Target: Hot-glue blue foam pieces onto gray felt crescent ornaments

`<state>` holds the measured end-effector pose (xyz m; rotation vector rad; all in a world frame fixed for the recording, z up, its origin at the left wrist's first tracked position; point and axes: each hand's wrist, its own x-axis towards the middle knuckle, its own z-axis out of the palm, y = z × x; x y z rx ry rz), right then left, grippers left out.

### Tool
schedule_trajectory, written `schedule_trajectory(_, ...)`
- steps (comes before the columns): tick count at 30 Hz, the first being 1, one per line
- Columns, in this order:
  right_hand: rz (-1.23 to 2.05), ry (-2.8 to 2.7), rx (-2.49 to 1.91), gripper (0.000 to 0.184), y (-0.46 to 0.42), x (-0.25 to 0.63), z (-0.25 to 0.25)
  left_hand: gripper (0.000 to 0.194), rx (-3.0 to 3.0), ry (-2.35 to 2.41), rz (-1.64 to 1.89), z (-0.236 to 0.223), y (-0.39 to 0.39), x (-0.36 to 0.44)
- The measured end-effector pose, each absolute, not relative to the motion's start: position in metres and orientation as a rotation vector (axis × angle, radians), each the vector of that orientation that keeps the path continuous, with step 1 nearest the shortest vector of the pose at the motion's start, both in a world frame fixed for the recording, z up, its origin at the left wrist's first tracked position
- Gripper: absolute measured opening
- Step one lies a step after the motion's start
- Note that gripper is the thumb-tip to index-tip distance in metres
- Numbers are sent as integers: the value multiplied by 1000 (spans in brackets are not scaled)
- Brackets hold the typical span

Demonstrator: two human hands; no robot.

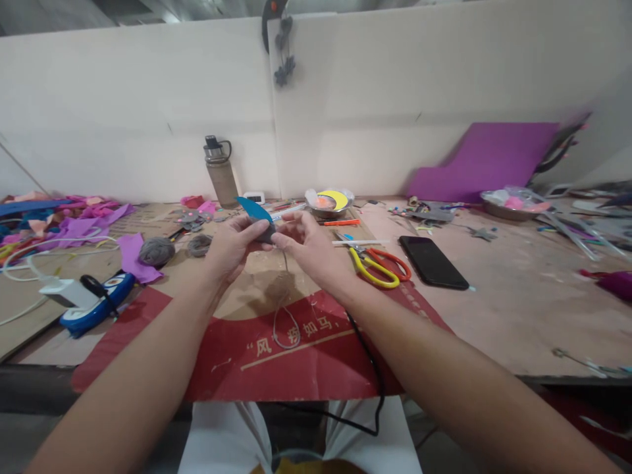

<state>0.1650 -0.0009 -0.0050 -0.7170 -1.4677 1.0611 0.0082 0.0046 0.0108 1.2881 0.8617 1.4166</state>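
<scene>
Between the thumb and fingers of my left hand [236, 240] is a blue leaf-shaped piece [255, 210], its pointed tip leaning up and to the left. A darker part of it shows by my left thumb. My right hand [309, 245] is at its lower right end, thumb and fingertips pinched around a thin grey yarn [286, 263]. The yarn hangs down from there and ends in a loop over the red printed sheet [306, 368]. Exactly how the yarn meets the piece is hidden by my fingers.
Scissors [375, 266] with yellow and red handles and a black phone [433, 262] lie right of my hands. Grey yarn balls [157, 251], a blue power strip [99, 306] and felt scraps [83, 224] are left. A bottle [221, 174] and a bowl [328, 212] stand behind.
</scene>
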Motion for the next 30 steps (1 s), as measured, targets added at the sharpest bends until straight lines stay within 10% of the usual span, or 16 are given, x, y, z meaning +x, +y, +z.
schedule_trajectory(30,949,-1385,-838,8,-11,166,3,22,1174,813,1395,8,-2,22)
